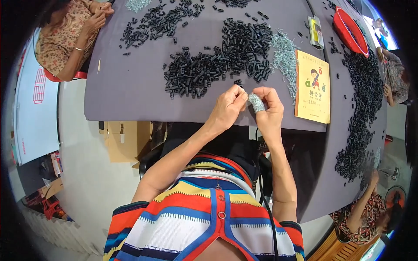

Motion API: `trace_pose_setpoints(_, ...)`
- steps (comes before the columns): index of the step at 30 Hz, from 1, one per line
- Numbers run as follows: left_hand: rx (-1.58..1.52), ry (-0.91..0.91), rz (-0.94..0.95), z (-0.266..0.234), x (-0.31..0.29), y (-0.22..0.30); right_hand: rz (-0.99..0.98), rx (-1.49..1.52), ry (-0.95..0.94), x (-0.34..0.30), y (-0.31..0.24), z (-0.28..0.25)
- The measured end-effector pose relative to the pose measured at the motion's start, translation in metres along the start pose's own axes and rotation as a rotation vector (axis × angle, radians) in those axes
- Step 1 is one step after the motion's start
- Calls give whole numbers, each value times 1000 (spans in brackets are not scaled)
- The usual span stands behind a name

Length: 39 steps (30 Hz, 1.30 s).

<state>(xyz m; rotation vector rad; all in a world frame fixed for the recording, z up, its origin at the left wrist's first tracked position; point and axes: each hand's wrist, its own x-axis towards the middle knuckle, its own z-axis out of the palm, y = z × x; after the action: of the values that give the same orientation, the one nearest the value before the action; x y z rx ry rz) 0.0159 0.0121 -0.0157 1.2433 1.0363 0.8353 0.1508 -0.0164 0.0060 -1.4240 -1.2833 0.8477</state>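
Note:
My left hand (pixel 227 108) is closed in a pinch over the table's near edge. Its fingertips meet those of my right hand (pixel 269 114), whose fingers are curled in as well. Whatever sits between the fingertips is too small to make out. A grey-white speckled wrap (pixel 256 102) covers my right thumb. Just beyond the hands lies a big heap of small black plastic pieces (pixel 196 71), joined to another heap (pixel 246 45) farther back. To the right of that spreads a pile of small silvery metal parts (pixel 285 56).
A yellow booklet (pixel 312 93) lies right of my hands on the grey-covered table (pixel 126 98). Behind it are a clear-and-yellow packet (pixel 315 32) and a red basket (pixel 350 32). More black pieces (pixel 361 108) run down the right side. Other people sit left and right; a cable hangs before me.

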Motion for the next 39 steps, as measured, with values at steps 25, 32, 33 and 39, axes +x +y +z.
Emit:
trace_pose_setpoints(25, 11, 107, 34, -1, -9, 5, -97, -72, -137, -8, 15, -1)
trace_pose_setpoints(32, 643, 206, 441, -7, 10, 11, 99, 119, -102, -4, 16, -5)
trace_pose_setpoints(33, 830, 175, 490, -8, 11, 12, 98, 121, -102, -3, 17, -5)
trace_pose_setpoints(39, 1034, 95, 414, -8, 15, 7, 103, 158, -88, -5, 21, -4)
